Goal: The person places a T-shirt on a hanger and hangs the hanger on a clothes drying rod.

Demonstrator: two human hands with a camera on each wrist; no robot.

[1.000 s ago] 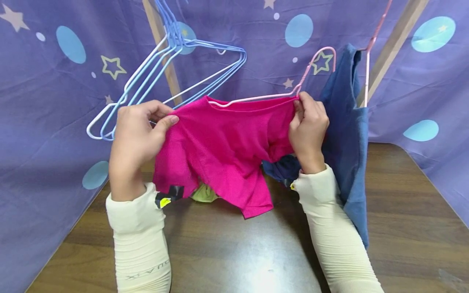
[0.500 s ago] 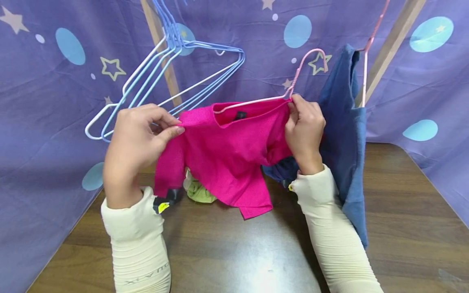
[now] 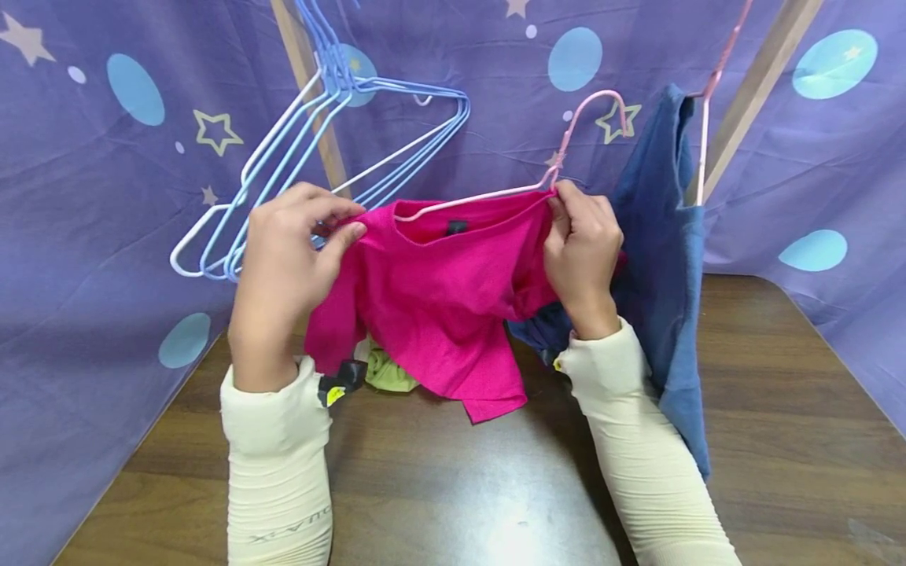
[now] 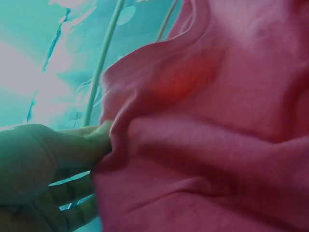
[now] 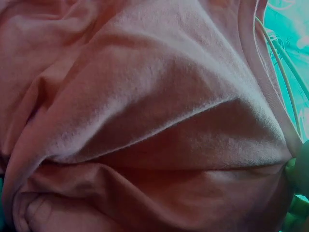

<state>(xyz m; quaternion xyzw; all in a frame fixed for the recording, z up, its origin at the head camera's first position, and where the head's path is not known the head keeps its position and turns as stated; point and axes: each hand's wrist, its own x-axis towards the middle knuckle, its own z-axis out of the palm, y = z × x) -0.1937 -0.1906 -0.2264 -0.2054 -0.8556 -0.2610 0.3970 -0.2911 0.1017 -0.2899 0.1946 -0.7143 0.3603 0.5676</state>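
Note:
A bright pink T-shirt [image 3: 446, 291] hangs stretched between both hands in the head view, a dark label inside its neckline. My left hand [image 3: 290, 267] pinches the shirt's left shoulder between thumb and fingers; the left wrist view shows the cloth bunched at the thumb [image 4: 91, 142]. At the right end of the neckline, my right hand [image 3: 583, 251] pinches the collar close to the hook's base. A pink-and-white wire hanger [image 3: 495, 194] runs into the neckline, its hook standing above the right hand. The hanger's left part is hidden inside the shirt.
Several blue and white hangers [image 3: 340, 102] hang at the back left, close behind the left hand. A blue garment [image 3: 665, 275] hangs on a pink hanger beside the right arm. Green cloth [image 3: 389, 371] and dark blue cloth [image 3: 541, 330] lie on the wooden table [image 3: 453, 487].
The left hand dipped, then rose and shifted right with the shirt's shoulder. The right hand and hanger hook drifted slightly left. The neckline now gapes wider, showing the label.

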